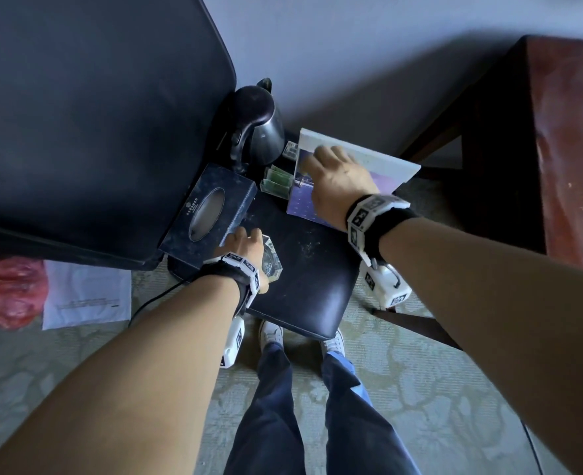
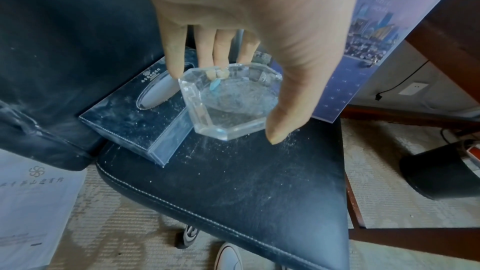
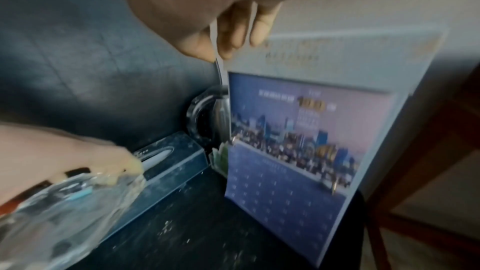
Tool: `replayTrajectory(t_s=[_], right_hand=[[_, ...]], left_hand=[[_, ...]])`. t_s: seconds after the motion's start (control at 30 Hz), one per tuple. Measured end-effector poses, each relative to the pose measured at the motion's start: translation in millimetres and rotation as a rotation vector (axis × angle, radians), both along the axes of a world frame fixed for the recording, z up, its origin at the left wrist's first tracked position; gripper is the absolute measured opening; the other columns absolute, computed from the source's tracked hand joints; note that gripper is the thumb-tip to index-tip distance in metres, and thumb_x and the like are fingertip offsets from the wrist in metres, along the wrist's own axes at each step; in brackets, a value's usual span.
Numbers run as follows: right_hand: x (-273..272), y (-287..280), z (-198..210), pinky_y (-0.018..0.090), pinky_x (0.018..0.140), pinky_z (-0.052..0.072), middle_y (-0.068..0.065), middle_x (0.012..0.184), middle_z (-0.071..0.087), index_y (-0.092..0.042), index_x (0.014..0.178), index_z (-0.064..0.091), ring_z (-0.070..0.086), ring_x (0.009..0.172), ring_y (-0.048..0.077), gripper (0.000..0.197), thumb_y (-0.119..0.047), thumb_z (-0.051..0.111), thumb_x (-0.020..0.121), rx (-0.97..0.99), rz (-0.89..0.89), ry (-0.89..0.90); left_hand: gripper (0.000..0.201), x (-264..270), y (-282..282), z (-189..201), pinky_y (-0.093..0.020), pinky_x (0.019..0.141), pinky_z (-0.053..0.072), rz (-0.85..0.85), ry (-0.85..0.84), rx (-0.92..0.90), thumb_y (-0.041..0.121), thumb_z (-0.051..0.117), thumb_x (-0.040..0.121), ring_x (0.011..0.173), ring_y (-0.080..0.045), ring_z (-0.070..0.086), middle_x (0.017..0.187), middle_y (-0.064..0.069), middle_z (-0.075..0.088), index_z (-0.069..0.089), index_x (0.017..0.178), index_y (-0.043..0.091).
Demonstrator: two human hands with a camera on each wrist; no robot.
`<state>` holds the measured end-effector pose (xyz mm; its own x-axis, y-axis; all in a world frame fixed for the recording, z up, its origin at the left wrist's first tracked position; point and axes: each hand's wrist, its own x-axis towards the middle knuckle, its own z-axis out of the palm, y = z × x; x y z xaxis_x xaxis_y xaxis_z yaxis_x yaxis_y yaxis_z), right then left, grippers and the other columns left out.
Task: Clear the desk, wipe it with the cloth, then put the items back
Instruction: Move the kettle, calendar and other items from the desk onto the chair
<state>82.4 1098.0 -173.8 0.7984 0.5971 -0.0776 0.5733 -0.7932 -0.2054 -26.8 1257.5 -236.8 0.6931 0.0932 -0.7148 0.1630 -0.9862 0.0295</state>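
Note:
On the dusty black chair seat (image 1: 303, 279) my left hand (image 1: 243, 241) grips a clear octagonal glass ashtray (image 1: 272, 260), thumb on the near rim and fingers on the far rim. In the left wrist view the ashtray (image 2: 231, 102) holds butts and a blue scrap and sits tilted against the dark tissue box (image 2: 135, 118); my left hand (image 2: 224, 103) spans it. My right hand (image 1: 332, 178) pinches the top edge of a standing desk calendar (image 1: 380, 161) with a purple city picture (image 3: 298, 141); its fingers (image 3: 259, 28) curl over the back.
A black kettle (image 1: 255, 126) and a small clear holder with green packets (image 1: 276, 180) stand at the back of the seat. The reddish wooden desk (image 1: 571, 132) is at the right. A red bag (image 1: 7, 289), white paper (image 1: 84, 296) and a black bin (image 2: 441, 174) lie on the carpet.

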Motion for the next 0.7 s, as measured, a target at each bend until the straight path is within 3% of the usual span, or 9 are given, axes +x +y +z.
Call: replayTrajectory(t_s=[0.07,0.13,0.3,0.4,0.5,0.6,0.7], right_hand=[[-14,1,-16,0.039,0.082,0.052,0.01,0.118,0.058,-0.012,0.12,0.057,0.056,0.106,0.033,0.037,-0.005,0.051,0.084,-0.079,-0.092,0.247],[-26,-1,-40,0.039,0.085,0.054,0.01,0.118,0.062,-0.017,0.117,0.061,0.061,0.104,0.033,0.032,-0.01,0.048,0.088,-0.167,-0.211,0.46],[-49,3,-115,0.035,0.084,0.051,0.014,0.113,0.064,-0.011,0.109,0.064,0.062,0.102,0.036,0.027,-0.028,0.047,0.097,-0.328,-0.246,0.761],[-52,12,-145,0.034,0.083,0.051,0.014,0.104,0.07,-0.008,0.093,0.061,0.064,0.093,0.033,0.032,-0.036,0.044,0.098,-0.263,-0.324,0.889],[-53,18,-162,0.038,0.086,0.056,0.014,0.095,0.074,-0.002,0.098,0.07,0.069,0.087,0.031,0.036,-0.028,0.046,0.097,-0.093,-0.466,1.022],[-54,25,-174,0.034,0.072,0.058,0.011,0.085,0.074,-0.005,0.098,0.071,0.071,0.075,0.026,0.024,-0.022,0.056,0.092,0.023,-0.578,1.084],[-46,30,-185,0.035,0.073,0.061,0.011,0.081,0.075,-0.008,0.092,0.072,0.074,0.075,0.025,0.015,-0.012,0.059,0.087,0.034,-0.627,1.078]], left_hand=[[0.095,-6,0,-13,-0.043,0.083,0.05,-0.022,-0.017,0.005,0.029,0.081,0.054,0.121,-0.032,0.049,0.131,-0.011,0.04,0.032,0.134,0.016],[0.096,-12,-2,-27,-0.042,0.082,0.049,-0.043,-0.031,0.008,0.033,0.083,0.052,0.119,-0.032,0.049,0.13,-0.01,0.041,0.032,0.133,0.016],[0.105,-14,-5,-72,-0.042,0.085,0.046,-0.037,-0.067,-0.013,0.044,0.084,0.05,0.12,-0.03,0.044,0.131,-0.009,0.037,0.028,0.136,0.018],[0.109,-10,-5,-98,-0.044,0.09,0.047,0.034,-0.081,-0.057,0.047,0.083,0.052,0.123,-0.03,0.042,0.133,-0.009,0.033,0.024,0.14,0.021],[0.113,-8,-5,-119,-0.047,0.093,0.048,0.13,-0.1,-0.119,0.046,0.082,0.053,0.125,-0.032,0.039,0.136,-0.009,0.028,0.02,0.144,0.021],[0.114,-3,-5,-135,-0.046,0.092,0.049,0.175,-0.125,-0.153,0.05,0.082,0.053,0.123,-0.031,0.04,0.135,-0.009,0.03,0.021,0.145,0.019],[0.113,4,-3,-146,-0.046,0.091,0.049,0.214,-0.15,-0.161,0.054,0.081,0.051,0.119,-0.032,0.042,0.131,-0.008,0.033,0.024,0.142,0.02]])
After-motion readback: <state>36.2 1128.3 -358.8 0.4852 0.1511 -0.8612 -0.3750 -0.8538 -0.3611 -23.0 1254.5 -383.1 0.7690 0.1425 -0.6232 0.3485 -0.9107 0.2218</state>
